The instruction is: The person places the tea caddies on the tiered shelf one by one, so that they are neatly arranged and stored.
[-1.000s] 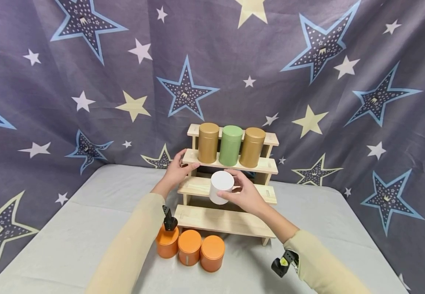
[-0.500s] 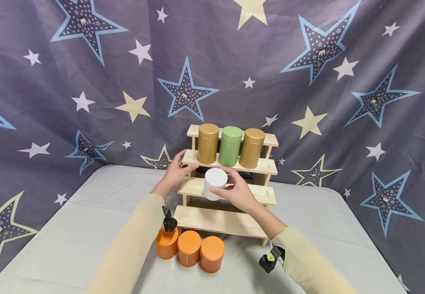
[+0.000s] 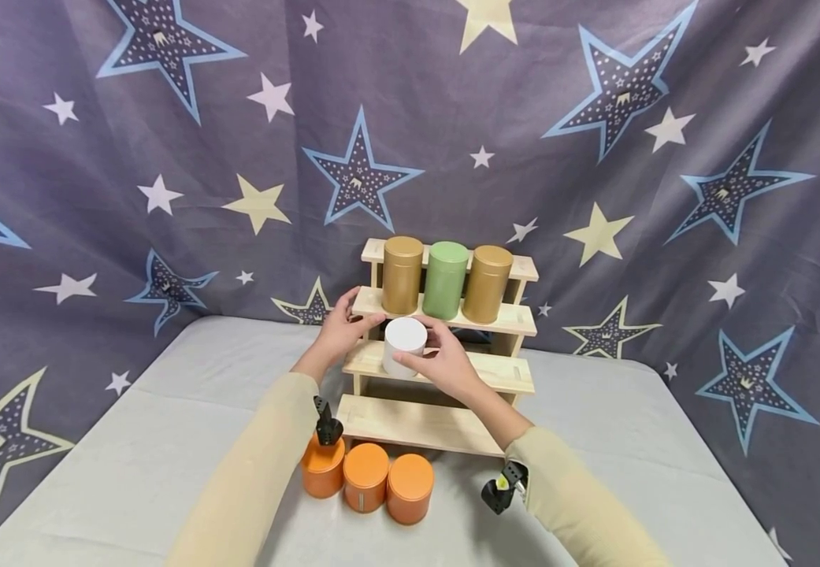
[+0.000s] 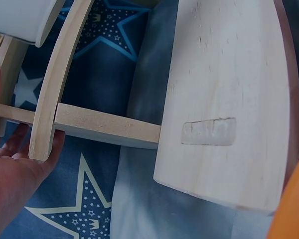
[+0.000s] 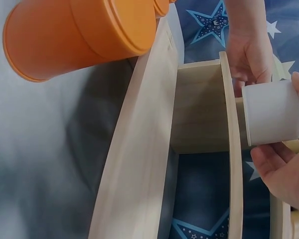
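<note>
A white tin is upright in my right hand, thumb in front and fingers behind. It overlaps the left part of the wooden stepped rack's second step from the bottom. In the right wrist view the tin has its base close to the edge of that step. My left hand grips the left end of the rack at the third step, thumb along the front edge. The left wrist view has the fingers of this hand behind the wood. On that third step stand a gold tin, a green tin and another gold tin.
Three orange tins, a left one, a middle one and a right one, stand in a row on the grey cloth surface before the rack. A star-patterned curtain hangs close behind.
My right hand has carried the white tin leftward and slightly up across the front of the rack. The left hand keeps its place on the rack's left end.
</note>
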{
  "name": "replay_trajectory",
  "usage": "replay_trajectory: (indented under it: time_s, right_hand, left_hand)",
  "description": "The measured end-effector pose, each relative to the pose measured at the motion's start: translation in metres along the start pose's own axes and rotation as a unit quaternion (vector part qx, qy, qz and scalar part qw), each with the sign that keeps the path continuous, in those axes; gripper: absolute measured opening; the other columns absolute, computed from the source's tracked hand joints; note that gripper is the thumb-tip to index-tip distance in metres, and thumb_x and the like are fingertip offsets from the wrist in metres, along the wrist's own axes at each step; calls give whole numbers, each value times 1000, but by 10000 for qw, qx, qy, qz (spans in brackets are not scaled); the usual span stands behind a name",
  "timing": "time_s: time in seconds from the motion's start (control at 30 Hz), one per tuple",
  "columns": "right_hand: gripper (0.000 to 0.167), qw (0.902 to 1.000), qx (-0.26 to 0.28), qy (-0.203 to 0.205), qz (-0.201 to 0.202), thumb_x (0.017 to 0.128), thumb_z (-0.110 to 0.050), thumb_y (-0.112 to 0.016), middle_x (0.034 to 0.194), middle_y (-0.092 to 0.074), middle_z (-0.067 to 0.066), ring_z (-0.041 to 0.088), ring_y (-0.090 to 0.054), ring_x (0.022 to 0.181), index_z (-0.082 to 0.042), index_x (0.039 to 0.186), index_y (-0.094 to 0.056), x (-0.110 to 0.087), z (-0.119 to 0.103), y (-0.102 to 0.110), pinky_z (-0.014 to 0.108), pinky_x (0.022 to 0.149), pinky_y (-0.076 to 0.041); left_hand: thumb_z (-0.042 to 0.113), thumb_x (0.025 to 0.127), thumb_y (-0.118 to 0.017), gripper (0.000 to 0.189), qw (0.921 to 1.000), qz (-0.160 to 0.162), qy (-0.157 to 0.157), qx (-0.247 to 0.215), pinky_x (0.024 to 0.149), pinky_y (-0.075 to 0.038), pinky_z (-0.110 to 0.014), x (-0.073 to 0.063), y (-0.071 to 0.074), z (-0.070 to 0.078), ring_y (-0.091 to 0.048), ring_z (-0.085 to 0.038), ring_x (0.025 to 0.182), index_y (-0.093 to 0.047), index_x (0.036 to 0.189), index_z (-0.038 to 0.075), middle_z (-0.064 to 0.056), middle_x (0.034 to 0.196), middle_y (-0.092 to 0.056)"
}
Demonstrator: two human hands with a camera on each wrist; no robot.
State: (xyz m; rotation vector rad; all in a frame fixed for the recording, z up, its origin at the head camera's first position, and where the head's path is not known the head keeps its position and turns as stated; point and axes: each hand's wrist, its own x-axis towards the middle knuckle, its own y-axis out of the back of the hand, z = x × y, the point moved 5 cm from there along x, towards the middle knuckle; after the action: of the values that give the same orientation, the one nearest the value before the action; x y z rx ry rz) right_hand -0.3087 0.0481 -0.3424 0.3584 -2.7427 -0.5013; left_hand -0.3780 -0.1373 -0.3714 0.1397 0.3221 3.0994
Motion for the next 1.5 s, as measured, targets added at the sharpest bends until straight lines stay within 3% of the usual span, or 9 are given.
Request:
replay_trajectory:
  time_s: [0.23, 0.6, 0.83, 1.07, 1.2, 1.5]
  right_hand:
    - [65, 9998, -48, -30, 179, 77, -15, -77, 117, -58, 13, 26, -57, 99, -9, 133, -46, 5, 9, -4, 28, 78, -48]
    - [65, 9993, 12, -159, 341, 79, -18, -76, 119, -57, 13, 26, -57, 102, -7, 134, -44, 10, 13, -5, 36, 86, -50]
    - [67, 9981, 43, -374, 483, 79, -21, -76, 119, -57, 14, 27, -57, 103, -9, 137, -42, 13, 19, -8, 38, 87, -51]
    - [67, 9970, 4, -439, 631, 79, -24, -76, 119, -57, 12, 26, -56, 102, -12, 136, -44, 13, 21, -12, 39, 85, -50]
    - [67, 9974, 10, -375, 615, 79, -27, -76, 119, -57, 12, 26, -56, 101, -13, 136, -44, 13, 21, -15, 38, 84, -51]
    - [68, 9975, 57, -344, 611, 79, -28, -76, 119, -56, 13, 26, -56, 103, -13, 137, -43, 13, 21, -14, 39, 86, -50]
  left_hand:
    - [25, 86, -69, 87, 9999, -70, 92, -79, 107, -38, -43, -1, 1, 1, -41, -32, 133, -13, 151, 16, -20, 144, -40]
    - [17, 88, -66, 84, 9995, -197, 145, -186, 109, -36, -44, -18, 0, 26, -36, -35, 135, -11, 151, 10, -23, 146, -35]
    - [21, 87, -68, 85, 9999, -69, 15, -122, 107, -38, -43, -4, 0, 7, -40, -33, 133, -13, 151, 14, -21, 144, -39]
    - [16, 89, -65, 82, 9996, -113, 184, -187, 107, -38, -45, -12, -1, 17, -38, -35, 133, -12, 151, 12, -23, 145, -38]
    - [19, 88, -66, 83, 9996, -58, 120, -264, 106, -39, -45, 0, 0, 1, -40, -34, 133, -13, 151, 16, -21, 145, -38]
    - [17, 89, -65, 81, 9998, -47, -9, -213, 104, -41, -45, 1, -1, 2, -42, -34, 131, -12, 151, 14, -21, 145, -39]
